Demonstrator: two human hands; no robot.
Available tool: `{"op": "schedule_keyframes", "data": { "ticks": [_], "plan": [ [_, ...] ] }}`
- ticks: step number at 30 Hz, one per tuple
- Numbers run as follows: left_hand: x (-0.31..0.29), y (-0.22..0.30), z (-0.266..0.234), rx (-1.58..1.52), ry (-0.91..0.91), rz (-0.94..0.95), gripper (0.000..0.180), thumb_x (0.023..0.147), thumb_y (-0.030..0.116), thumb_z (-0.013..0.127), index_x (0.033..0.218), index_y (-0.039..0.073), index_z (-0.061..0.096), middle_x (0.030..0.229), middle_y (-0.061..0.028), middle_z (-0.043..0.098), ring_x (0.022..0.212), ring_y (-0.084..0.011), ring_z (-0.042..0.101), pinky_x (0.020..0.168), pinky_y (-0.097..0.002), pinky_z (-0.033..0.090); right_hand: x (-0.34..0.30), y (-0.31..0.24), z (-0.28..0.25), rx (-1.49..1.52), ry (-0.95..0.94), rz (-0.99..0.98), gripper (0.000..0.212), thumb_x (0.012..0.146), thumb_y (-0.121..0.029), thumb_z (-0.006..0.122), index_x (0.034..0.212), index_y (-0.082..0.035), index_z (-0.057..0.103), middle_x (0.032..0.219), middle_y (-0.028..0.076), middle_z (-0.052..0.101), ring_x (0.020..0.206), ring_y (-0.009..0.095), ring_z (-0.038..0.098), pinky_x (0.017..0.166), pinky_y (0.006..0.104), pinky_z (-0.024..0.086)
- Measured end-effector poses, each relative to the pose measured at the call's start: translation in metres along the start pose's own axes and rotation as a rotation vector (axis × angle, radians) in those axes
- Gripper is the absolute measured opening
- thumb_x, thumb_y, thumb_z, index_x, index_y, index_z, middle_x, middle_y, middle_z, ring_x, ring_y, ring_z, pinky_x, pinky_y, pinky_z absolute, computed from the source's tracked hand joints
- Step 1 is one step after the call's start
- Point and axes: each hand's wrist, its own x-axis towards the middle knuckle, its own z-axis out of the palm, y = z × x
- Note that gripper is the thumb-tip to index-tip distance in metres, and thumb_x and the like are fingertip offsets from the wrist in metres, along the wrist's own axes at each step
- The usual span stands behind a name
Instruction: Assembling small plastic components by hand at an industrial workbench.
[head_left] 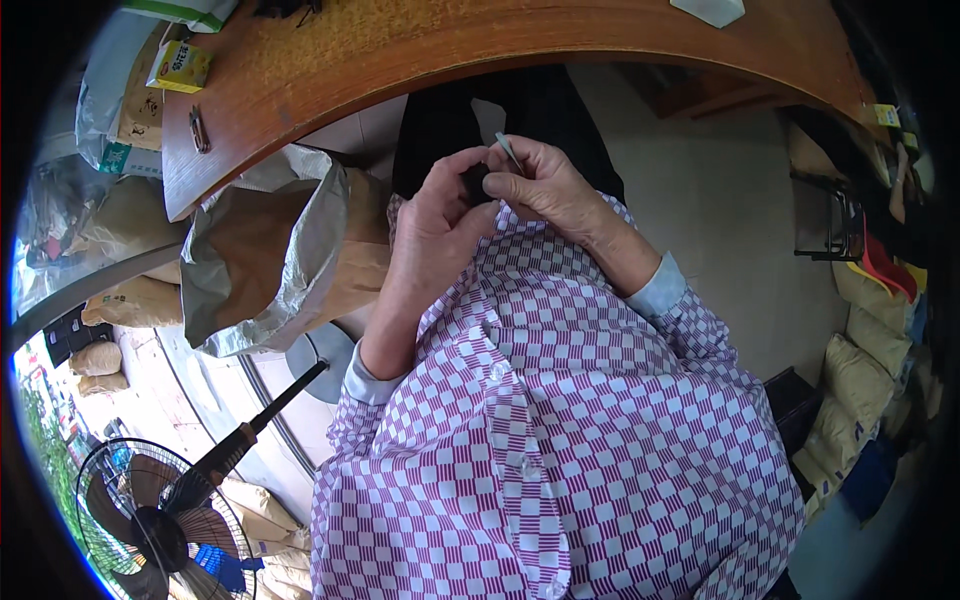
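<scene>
My left hand [437,225] and my right hand [550,192] meet above my lap, just in front of the desk edge. The fingers of the left are curled round a small black piece [478,184] that looks soft, though its kind cannot be made out. Between thumb and fingers, my right hand pinches a thin pale strip [506,147] whose tip sticks up past the fingertips. The right thumb presses close against the black piece. Fingers hide the lower part of the strip and much of the black piece.
A curved wooden desk [400,55] carries small thread snips [199,130] and a yellow carton [181,67] at its left end. Left of my knees, a paper sack with a silver lining [317,235] gapes open. A standing fan [160,538] is lower left; stuffed sacks [858,375] line the right.
</scene>
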Motion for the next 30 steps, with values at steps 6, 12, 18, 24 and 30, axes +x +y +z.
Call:
{"op": "schedule_keyframes", "data": {
  "ticks": [6, 12, 18, 24, 30],
  "plan": [
    [-0.006, -0.007, 0.010, 0.187, 0.074, 0.041, 0.038, 0.083, -0.002, 0.057, 0.118, 0.003, 0.043, 0.077, -0.0113, 0.062, 0.067, -0.0153, 0.063, 0.059, -0.0269, 0.049, -0.005, 0.001, 0.008, -0.224, 0.061, 0.011, 0.015, 0.086, -0.019, 0.066, 0.089, -0.007, 0.059, 0.063, -0.008, 0.045, 0.050, 0.000, 0.036, 0.043, 0.0155, 0.028],
    [0.000, -0.007, 0.000, 0.032, 0.075, 0.113, 0.028, 0.086, -0.003, 0.053, 0.110, 0.001, 0.041, 0.075, -0.0107, 0.060, 0.067, -0.0147, 0.062, 0.059, -0.0259, 0.049, -0.016, -0.014, 0.024, -0.418, 0.046, -0.150, 0.031, 0.099, -0.032, 0.040, 0.094, -0.005, 0.053, 0.071, -0.002, 0.046, 0.059, 0.004, 0.042, 0.051, 0.0183, 0.035],
    [0.005, -0.006, -0.011, 0.049, 0.096, 0.098, 0.023, 0.087, -0.002, 0.051, 0.107, 0.001, 0.040, 0.075, -0.0098, 0.059, 0.063, -0.0135, 0.060, 0.054, -0.0255, 0.048, -0.008, -0.017, 0.030, -0.657, -0.014, -0.109, 0.023, 0.101, -0.022, 0.037, 0.102, -0.003, 0.048, 0.072, 0.002, 0.050, 0.061, 0.007, 0.047, 0.052, 0.0207, 0.038],
    [-0.004, -0.007, -0.011, 0.152, 0.080, 0.066, 0.021, 0.086, -0.006, 0.047, 0.106, 0.000, 0.042, 0.074, -0.0048, 0.055, 0.065, -0.0089, 0.058, 0.056, -0.0215, 0.048, -0.015, -0.015, 0.036, -0.732, -0.003, -0.101, 0.020, 0.099, -0.019, 0.040, 0.101, 0.000, 0.048, 0.074, 0.007, 0.054, 0.063, 0.012, 0.053, 0.055, 0.0246, 0.042],
    [-0.014, -0.007, -0.006, 0.266, 0.158, 0.169, 0.021, 0.085, -0.006, 0.048, 0.104, 0.000, 0.042, 0.069, -0.0106, 0.059, 0.060, -0.0147, 0.061, 0.053, -0.0253, 0.048, -0.020, -0.008, 0.041, -0.736, -0.009, -0.151, 0.018, 0.098, -0.017, 0.041, 0.101, 0.000, 0.047, 0.072, 0.010, 0.054, 0.062, 0.015, 0.052, 0.056, 0.0270, 0.042]
  ]
}}
